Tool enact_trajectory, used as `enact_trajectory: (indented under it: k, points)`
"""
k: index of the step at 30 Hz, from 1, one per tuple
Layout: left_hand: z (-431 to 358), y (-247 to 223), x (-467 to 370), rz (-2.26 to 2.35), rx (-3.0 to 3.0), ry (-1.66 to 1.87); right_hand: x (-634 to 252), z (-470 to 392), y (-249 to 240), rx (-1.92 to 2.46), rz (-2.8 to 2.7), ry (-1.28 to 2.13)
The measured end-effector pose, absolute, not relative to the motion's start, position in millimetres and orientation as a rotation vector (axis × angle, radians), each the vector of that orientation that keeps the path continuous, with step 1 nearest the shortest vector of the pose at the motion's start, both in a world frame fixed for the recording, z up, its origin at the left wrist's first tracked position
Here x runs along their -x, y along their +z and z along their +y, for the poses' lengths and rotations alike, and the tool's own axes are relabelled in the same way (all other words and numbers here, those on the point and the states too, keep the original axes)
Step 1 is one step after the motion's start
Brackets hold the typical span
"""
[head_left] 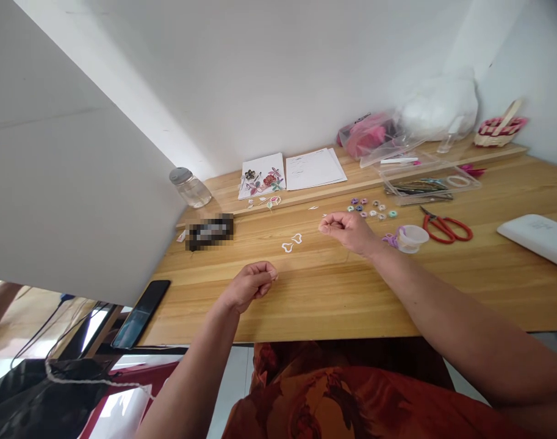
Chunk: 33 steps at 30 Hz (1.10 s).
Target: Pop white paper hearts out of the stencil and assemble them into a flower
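My left hand (253, 285) is closed in a pinch above the front middle of the wooden table (305, 311). Farther right and higher, my right hand (350, 233) is pinched closed too. Whatever lies between either hand's fingertips is too fine or hidden to make out. Two small white outline shapes (287, 247) lie on the table between and beyond the hands. Past my right hand sit several small bobbins of coloured thread (373, 214). Beside that wrist are a clear round tub (412, 238) and a purple bundle (390, 239). Red-handled scissors (446, 228) lie farther right.
Along the back stand a lidded jar (191, 188), papers with flower pieces (262, 177), white sheets (315, 169), a clear tray of tools (427, 183) and a small basket (498, 131). A phone (141, 314) lies left, a white device (539, 238) right. A grey partition (77, 152) borders the left.
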<state>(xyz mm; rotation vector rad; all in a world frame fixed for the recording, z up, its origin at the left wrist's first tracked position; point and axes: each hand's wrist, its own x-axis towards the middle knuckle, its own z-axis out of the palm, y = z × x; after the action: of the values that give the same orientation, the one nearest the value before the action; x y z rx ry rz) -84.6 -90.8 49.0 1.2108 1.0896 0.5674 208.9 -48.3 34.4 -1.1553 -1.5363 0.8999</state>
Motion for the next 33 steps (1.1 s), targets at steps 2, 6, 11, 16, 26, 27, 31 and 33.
enact_trajectory:
  k: [2,6,11,16,26,27,31,33]
  points:
    - [-91,49,101,1.145,-1.211,0.592,-211,-48,35,1.169,-1.526,0.881]
    - [-80,58,110,1.202,-1.15,0.741,-209,-49,35,1.144,-1.606,0.87]
    - [-61,69,56,1.101,-1.039,0.828,-204,-53,33,1.153,-1.688,0.805]
    - [-50,59,-4,0.953,-0.983,0.718,-204,-52,34,1.181,-1.717,0.746]
    - [-37,32,-17,0.952,-1.05,0.688,-202,-54,34,1.302,-1.693,0.691]
    - [-37,30,-15,0.95,-1.044,0.674,-201,-55,33,1.308,-1.7,0.694]
    - [-36,24,-11,0.949,-1.043,0.657,-199,-55,36,1.247,-1.759,0.632]
    - [-34,22,-10,0.947,-1.048,0.667,-205,-59,47,1.216,-1.748,0.482]
